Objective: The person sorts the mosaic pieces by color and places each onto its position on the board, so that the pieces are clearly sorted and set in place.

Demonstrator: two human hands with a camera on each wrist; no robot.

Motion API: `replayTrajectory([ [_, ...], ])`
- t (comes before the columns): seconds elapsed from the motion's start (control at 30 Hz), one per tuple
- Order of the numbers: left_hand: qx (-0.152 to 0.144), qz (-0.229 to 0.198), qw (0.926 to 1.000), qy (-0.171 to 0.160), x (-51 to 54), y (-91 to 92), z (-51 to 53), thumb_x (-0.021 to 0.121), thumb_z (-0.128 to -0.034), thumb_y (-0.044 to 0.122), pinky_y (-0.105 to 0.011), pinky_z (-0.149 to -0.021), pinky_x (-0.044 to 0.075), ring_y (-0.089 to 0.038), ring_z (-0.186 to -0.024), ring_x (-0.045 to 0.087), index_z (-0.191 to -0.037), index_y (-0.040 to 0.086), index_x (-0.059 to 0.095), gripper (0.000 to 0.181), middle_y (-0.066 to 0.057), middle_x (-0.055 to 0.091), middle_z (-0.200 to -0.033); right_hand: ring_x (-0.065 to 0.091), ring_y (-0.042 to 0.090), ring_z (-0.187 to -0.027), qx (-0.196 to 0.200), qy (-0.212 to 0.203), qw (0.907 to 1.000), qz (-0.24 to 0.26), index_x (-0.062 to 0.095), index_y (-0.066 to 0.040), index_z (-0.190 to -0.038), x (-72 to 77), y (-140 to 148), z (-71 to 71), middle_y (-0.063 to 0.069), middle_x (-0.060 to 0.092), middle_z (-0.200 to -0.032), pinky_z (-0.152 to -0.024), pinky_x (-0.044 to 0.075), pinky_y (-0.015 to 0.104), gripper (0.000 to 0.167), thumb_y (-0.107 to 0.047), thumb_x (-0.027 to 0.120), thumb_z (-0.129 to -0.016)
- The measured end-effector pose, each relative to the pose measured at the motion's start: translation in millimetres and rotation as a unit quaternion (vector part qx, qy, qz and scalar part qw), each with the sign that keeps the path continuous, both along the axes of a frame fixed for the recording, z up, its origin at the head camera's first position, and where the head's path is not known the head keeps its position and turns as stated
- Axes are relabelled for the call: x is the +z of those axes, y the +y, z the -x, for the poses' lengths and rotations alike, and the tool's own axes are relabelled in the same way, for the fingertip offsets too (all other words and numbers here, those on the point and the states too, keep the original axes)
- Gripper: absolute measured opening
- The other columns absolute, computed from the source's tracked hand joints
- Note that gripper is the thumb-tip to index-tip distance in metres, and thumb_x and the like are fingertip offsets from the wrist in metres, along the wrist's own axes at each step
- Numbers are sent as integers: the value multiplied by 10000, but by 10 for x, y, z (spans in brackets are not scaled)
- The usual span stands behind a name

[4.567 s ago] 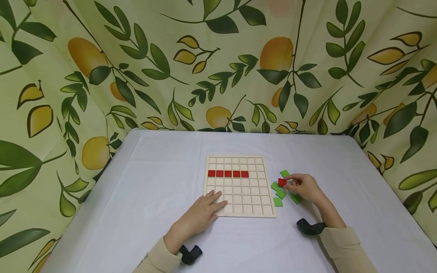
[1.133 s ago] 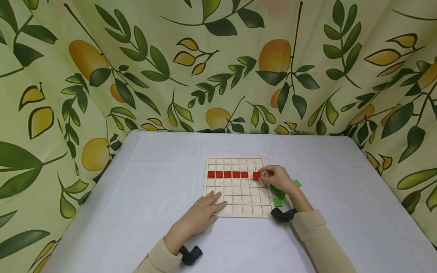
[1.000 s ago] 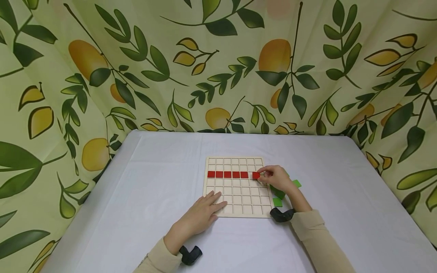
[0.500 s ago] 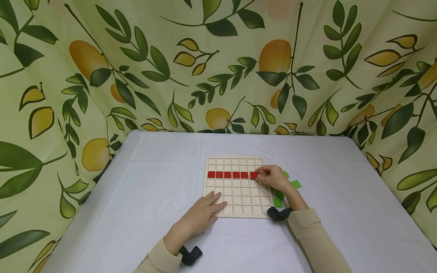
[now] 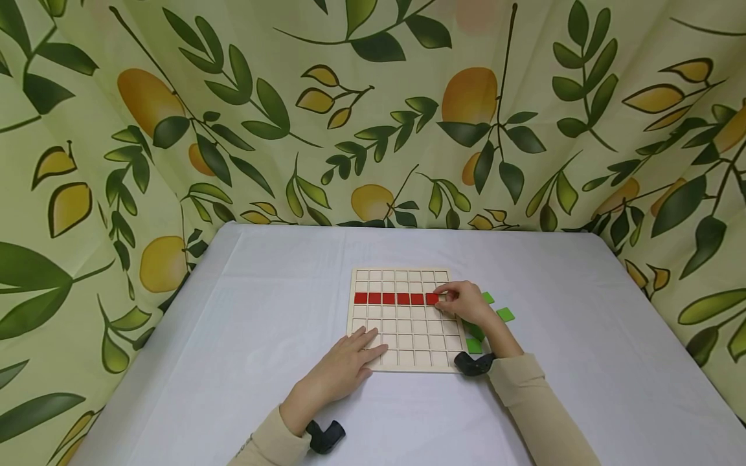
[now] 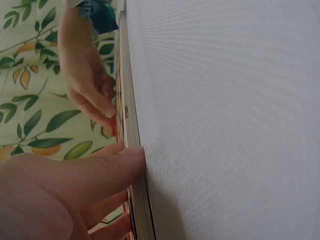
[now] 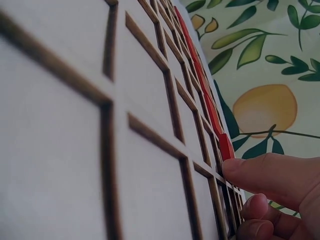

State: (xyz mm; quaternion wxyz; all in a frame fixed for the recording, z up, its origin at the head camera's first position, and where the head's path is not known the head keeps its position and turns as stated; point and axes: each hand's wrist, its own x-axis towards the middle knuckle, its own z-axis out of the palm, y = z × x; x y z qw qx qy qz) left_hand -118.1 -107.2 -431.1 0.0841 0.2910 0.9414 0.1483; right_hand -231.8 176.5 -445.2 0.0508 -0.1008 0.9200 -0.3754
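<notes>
Beige sleeves point(image 5: 550, 421), folded cuffs point(image 5: 515, 374), black wrist devices point(image 5: 474, 366)

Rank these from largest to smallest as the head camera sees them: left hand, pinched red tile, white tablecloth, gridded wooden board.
1. White tablecloth
2. Gridded wooden board
3. Left hand
4. Pinched red tile, partly covered

A broad table point(image 5: 268, 278) under a smooth white cloth carries everything — its far edge nearly straight, its corners rounded, faint creases crossing the fabric. Flat on the cloth, to the right of the table's middle, lies a pale wooden board point(image 5: 405, 340), thin and divided by a grid into small rectangular compartments. Flat, bright green square tiles point(image 5: 505, 314) lie loose near the board's right side: one farthest out, one farther back, one close to the board's edge — and more green between them, too hidden to count.
</notes>
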Motion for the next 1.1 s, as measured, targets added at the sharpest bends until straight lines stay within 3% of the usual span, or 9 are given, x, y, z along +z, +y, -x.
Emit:
replayTrajectory([
  [0.6, -20, -101, 9999, -38, 32, -6, -28, 598, -936, 152, -549, -1129, 379, -343, -1445, 360, -1385, 171, 528, 455, -122, 410, -1536, 430, 126, -636, -26, -70, 10000, 0, 697, 27, -1064, 6, -7, 14, 29, 532, -693, -536, 344, 200, 262, -68, 718, -820],
  [1.1, 26, -31, 10000, -44, -6, -3, 7, 591, -943, 170, -535, -1145, 367, -334, -1451, 355, -1384, 185, 532, 446, -104, 406, -1542, 437, 136, -640, 62, -47, 10000, 47, 696, 31, -1076, -14, 13, 23, 43, 543, -701, -538, 350, 211, 273, -77, 712, -826],
])
